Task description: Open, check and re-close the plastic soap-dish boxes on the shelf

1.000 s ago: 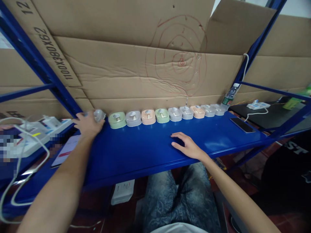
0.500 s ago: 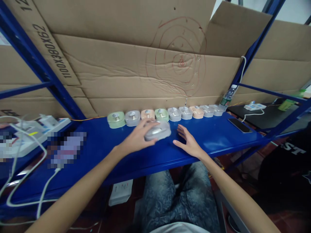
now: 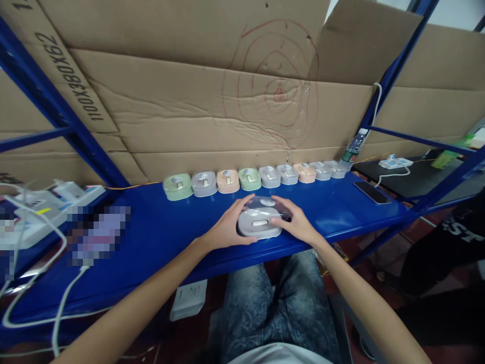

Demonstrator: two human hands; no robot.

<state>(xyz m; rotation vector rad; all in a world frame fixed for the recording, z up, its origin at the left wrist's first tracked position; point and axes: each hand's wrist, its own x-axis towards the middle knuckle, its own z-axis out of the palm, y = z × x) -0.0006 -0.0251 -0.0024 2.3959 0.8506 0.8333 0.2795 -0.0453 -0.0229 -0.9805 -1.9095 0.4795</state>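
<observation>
At the front middle of the blue shelf is a grey plastic case [image 3: 253, 228] with a rounded outline and a white oblong piece on its top. A clear lid [image 3: 257, 202] with a round sticker stands tilted up along the case's back side. My left hand [image 3: 229, 222] is wrapped round the case's left side, thumb at the front and fingers at the back. My right hand [image 3: 299, 220] grips the lid at the right, its thumb by the case's top and its fingers behind. Whether the lid still touches the case, I cannot tell.
Behind, a row of similar lidded cases, green [image 3: 178, 188], grey [image 3: 203, 185] and peach [image 3: 228, 182] among them, lines the cardboard. A water bottle [image 3: 352, 149] and a dark phone [image 3: 372, 192] stand and lie right. White cables [image 3: 66, 293] and a power strip [image 3: 85, 199] are left.
My left hand has brought the grey case down and nearer to me. My right hand has moved in from beside it and taken hold of the lid, which is now tilted up.
</observation>
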